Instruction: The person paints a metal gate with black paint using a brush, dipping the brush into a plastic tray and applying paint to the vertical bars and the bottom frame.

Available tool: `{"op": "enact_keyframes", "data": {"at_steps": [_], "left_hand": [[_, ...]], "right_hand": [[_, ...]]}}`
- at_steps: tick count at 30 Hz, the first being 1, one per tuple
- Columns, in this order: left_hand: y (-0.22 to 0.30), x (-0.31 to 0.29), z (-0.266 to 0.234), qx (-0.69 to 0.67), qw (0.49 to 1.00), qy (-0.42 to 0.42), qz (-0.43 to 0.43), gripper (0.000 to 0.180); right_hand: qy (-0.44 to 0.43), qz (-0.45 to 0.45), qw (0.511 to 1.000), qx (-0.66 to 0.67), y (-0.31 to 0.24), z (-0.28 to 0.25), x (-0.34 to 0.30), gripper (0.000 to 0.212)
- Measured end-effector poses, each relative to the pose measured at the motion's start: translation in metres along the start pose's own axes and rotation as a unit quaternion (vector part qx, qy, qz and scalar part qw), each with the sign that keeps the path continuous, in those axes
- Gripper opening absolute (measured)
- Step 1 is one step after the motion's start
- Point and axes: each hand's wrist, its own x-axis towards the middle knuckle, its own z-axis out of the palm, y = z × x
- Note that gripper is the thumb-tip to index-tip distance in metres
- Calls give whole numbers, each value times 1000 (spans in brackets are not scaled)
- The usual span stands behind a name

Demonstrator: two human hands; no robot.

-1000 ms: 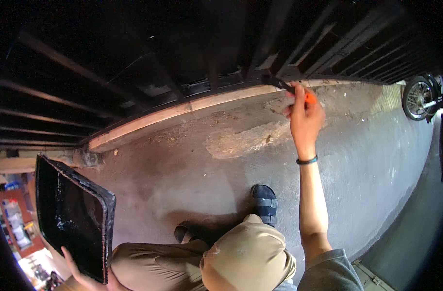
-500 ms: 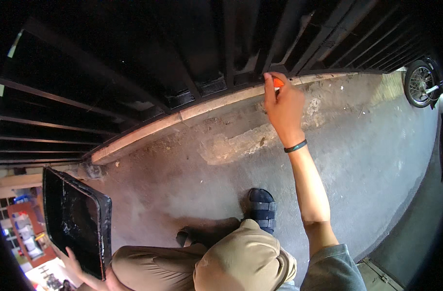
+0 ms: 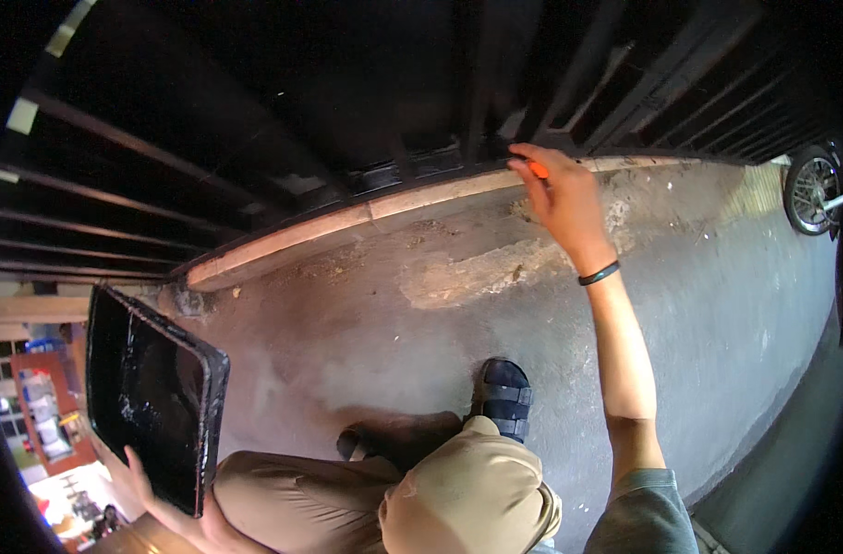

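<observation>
Worn grey concrete floor
A black strapped sandal stands at lower centre, part of a second sandal to its left; a spoked motorcycle wheel rests at upper right; a pale patch marks the middle.

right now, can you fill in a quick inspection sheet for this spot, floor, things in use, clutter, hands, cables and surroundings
Surface: grey floor, with a rough pale patch before the ledge.
Things in use: black tray, tilted up, pale marks inside; orange-handled tool, its far end lost against the dark.
Clutter: rough debris near the ledge's foot; mixed items on a brown shelf at far left, too blurred to name.
Hands: left hand holds the tray low down; right hand grips the tool near the dark bars.
Cables: nothing seen.
Surroundings: dark barred structure above the ledge; spoked wheel at far right.
</observation>
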Motion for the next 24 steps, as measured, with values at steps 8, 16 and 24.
{"op": "enact_keyframes", "data": {"at_steps": [8, 16, 24], "left_hand": [[16, 14, 0, -454, 820, -25, -348, 48], [15, 17, -4, -485, 794, -43, -364, 43], [-4, 29, -6, -538, 746, -60, -388, 44]], "right_hand": [[-26, 63, 998, 14, -73, -12, -21, 21], [1, 99, 990, 96, -72, 71, -11, 21], [45, 282, 924, 255, -111, -18, -16, 35]]}}
